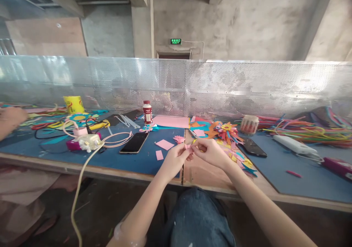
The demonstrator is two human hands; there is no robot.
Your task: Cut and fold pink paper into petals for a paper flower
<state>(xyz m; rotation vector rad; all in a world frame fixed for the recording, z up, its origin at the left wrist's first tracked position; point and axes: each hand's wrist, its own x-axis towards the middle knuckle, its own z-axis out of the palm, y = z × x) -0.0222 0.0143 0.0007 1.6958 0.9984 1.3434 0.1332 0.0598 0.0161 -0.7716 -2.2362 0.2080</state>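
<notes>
My left hand [175, 160] and my right hand [211, 152] meet over the table's front part. Between their fingertips is a small piece of pink paper [188, 146], pinched from both sides. Its exact shape is partly hidden by the fingers. Just behind my left hand lies a pink paper flower [179, 139]. To the left are a pink paper square [164, 144] and a smaller pink paper piece [159, 155]. Scissors [193, 133] seem to lie behind my hands, partly covered. Beyond my right hand sits a multicoloured paper flower [227, 130].
A phone [134, 143] and a power strip [85, 142] with cables lie left; a second phone [254, 146] is right. A red bottle [147, 112] stands before the perforated metal screen [123, 82]. Another person's hand [12, 120] is at far left. Coloured strips [310, 127] lie right.
</notes>
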